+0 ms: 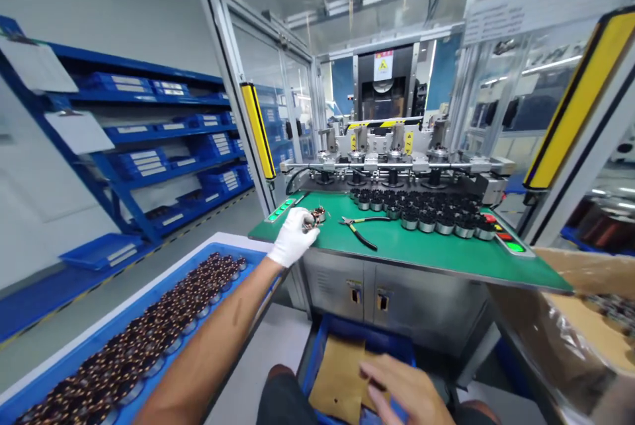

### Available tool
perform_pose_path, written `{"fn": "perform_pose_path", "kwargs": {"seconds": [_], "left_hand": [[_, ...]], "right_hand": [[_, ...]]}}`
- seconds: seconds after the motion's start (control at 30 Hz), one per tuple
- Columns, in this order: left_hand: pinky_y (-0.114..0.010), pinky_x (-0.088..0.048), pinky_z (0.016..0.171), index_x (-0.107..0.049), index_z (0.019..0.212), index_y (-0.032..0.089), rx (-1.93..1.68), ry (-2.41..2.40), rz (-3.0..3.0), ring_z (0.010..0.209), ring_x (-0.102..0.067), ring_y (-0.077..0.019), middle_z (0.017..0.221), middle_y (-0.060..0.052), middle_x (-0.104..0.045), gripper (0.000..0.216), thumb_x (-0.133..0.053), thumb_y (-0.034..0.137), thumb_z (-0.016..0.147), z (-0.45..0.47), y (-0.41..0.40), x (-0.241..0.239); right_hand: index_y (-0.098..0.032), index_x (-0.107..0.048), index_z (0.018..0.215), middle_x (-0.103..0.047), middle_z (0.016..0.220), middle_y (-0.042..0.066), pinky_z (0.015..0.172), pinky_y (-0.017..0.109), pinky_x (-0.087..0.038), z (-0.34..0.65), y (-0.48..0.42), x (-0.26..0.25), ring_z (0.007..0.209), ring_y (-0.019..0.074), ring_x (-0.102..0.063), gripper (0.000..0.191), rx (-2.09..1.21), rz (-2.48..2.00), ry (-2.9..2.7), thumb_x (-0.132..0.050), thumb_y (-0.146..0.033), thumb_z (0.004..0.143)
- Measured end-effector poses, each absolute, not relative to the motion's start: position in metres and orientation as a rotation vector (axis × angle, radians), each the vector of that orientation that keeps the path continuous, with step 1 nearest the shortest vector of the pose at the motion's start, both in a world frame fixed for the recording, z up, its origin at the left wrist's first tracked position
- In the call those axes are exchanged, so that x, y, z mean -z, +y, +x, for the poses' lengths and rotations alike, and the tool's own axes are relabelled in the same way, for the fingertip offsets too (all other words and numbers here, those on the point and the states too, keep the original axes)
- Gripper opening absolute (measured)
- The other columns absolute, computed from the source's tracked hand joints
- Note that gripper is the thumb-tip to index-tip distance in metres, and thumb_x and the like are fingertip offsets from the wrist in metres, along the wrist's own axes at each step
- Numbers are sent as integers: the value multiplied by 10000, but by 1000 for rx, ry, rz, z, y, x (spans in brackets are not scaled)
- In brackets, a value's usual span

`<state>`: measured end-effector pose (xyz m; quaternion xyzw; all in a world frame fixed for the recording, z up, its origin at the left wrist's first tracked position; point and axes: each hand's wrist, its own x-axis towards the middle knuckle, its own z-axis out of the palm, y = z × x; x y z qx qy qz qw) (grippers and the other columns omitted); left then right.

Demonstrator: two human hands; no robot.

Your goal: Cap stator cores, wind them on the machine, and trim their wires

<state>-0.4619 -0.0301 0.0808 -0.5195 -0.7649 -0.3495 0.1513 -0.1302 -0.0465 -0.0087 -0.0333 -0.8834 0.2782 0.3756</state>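
Pinching one wound core (321, 214) in closed fingertips at bench (436, 254), left hand (295, 236) has a tray (124, 316) of apparently finished ones below-left, seemingly unwound black cores (426, 210) remaining rightward; blurred right hand's (407, 385) grip unclear.

- Bright, cool, fairly even light; pale streaks of reflection across the clear panels (292, 81).
- Small green lamps (514, 247) glow on the tabletop (327, 240).
- Deep shadow beneath it, around the blue bin (325, 336).
- Glare on the box (526, 332).
- Right hand (401, 385) smeared, its fingers soft; left glove (294, 240) clearer.
- Wide-angle stretch: yellow bars (258, 131) splay outward; right edge hazy.
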Motion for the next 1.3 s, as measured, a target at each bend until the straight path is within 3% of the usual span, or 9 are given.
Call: {"fn": "perform_pose_path", "kwargs": {"seconds": [0.27, 0.37, 0.47, 0.6, 0.77, 0.9, 1.03, 1.17, 1.3], "left_hand": [[-409, -538, 933, -500, 920, 205, 1236, -1950, -1597, 1158, -603, -224, 1323, -134, -546, 122, -603, 211, 856, -395, -74, -59], [-423, -526, 990, -517, 980, 209, 1339, -1842, -1695, 1226, -592, -225, 1371, -124, -551, 151, -605, 162, 867, -369, -96, -48], [-391, -516, 1028, -535, 1141, 218, 1236, -1754, -1857, 1309, -534, -209, 1455, -125, -488, 357, -500, 13, 851, -344, -111, -44], [-327, -486, 1066, -514, 1231, 202, 1111, -1582, -1989, 1380, -454, -181, 1483, -143, -443, 492, -431, -59, 822, -320, -121, -45], [-368, -485, 1071, -511, 1217, 175, 1175, -1561, -2073, 1368, -470, -215, 1465, -186, -453, 469, -461, -61, 814, -310, -124, -42], [-355, -542, 980, -563, 994, 202, 1400, -1707, -1976, 1175, -632, -208, 1268, -134, -635, 265, -683, 89, 787, -309, -120, -45], [-354, -547, 939, -554, 866, 212, 1789, -1922, -1962, 1075, -676, -198, 1153, -82, -692, 253, -766, 167, 736, -309, -118, -47], [-355, -526, 964, -550, 850, 201, 2336, -1983, -1920, 1094, -665, -199, 1153, -77, -685, 288, -751, 77, 686, -303, -121, -46], [-328, -539, 926, -553, 901, 199, 2631, -1918, -2023, 1103, -651, -209, 1198, -81, -639, 429, -807, 55, 587, -299, -128, -47]], "right_hand": [[-145, -724, 1034, -733, 907, 94, 751, 292, -547, -167, -48, -16, 793, 178, -676, 254, -1434, -374, -1941, -569, -302, 907], [-152, -713, 1021, -730, 907, 89, 685, 288, -537, -179, -49, -10, 740, 166, -660, 326, -1801, -405, -1622, -703, -404, 814], [-138, -672, 1004, -731, 892, 97, 581, 261, -523, -186, -48, -14, 666, 157, -668, 506, -2096, -404, -1214, -809, -503, 683], [-138, -630, 851, -715, 748, 50, 506, 209, -489, -183, -46, -30, 563, 115, -636, 497, -2251, -395, -900, -887, -467, 581], [-130, -610, 693, -659, 567, 13, 416, 155, -409, -175, -47, -35, 424, 60, -531, 410, -2369, -471, -860, -920, -350, 536], [-133, -648, 702, -523, 398, -50, 358, 127, -262, -157, -51, -26, 331, 17, -372, 345, -2442, -470, -991, -886, -361, 602], [-136, -664, 690, -474, 371, -68, 341, 119, -181, -134, -53, -24, 310, -4, -298, 309, -2478, -435, -1197, -865, -365, 640], [-148, -641, 690, -525, 460, -51, 320, 122, -216, -120, -56, -26, 329, 18, -378, 290, -2376, -455, -1442, -820, -376, 704], [-159, -619, 682, -588, 509, -22, 428, 157, -392, -119, -62, -18, 433, 65, -525, 212, -1922, -472, -1834, -699, -282, 834]]}}
